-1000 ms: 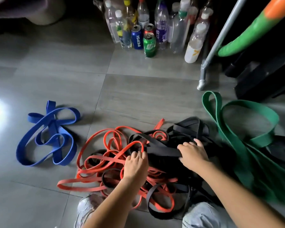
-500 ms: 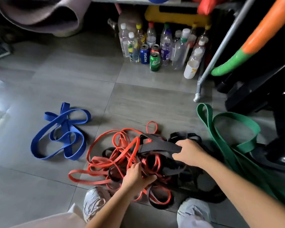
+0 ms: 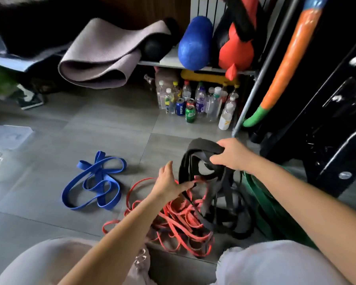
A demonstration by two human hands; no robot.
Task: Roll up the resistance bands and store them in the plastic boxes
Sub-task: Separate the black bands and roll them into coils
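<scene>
the grey tiled floor [image 3: 115,128] carries everything, spread within reach of the crouching person. at centre lies the red band [image 3: 181,221] heap, with the black band [image 3: 201,145] rising out of it at one o'clock, lifted, i'd guess, to work it free of the tangle. the green band [image 3: 259,208] trails at three o'clock. the blue band [image 3: 95,175] lies apart at ten. a clear plastic box [image 3: 10,134] waits at nine, blurred. the right hand [image 3: 232,154] is clamped round the black band's top fold. the left hand [image 3: 168,182], fingers straight, touches a lower strand, likely to steady it.
</scene>
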